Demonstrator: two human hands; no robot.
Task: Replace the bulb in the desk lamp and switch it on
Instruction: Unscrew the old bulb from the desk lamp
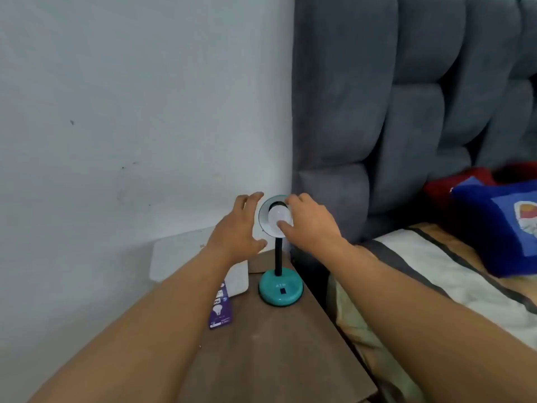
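A teal desk lamp (pixel 280 290) stands on a brown bedside table (pixel 276 350), its round shade (pixel 263 216) turned towards me. A white bulb (pixel 277 216) sits inside the shade. My right hand (pixel 311 225) grips the bulb with thumb and fingertips around its dome. My left hand (pixel 236 231) hovers at the shade's left rim with fingers spread, holding nothing; whether it touches the rim I cannot tell. The lamp's dark switch (pixel 282 291) shows on the base. The bulb looks unlit.
A purple bulb box (pixel 221 311) lies flat on the table left of the lamp base, next to a white box (pixel 238 282). A grey padded headboard (pixel 392 112) and a bed with a blue pillow (pixel 499 228) are at the right. White wall behind.
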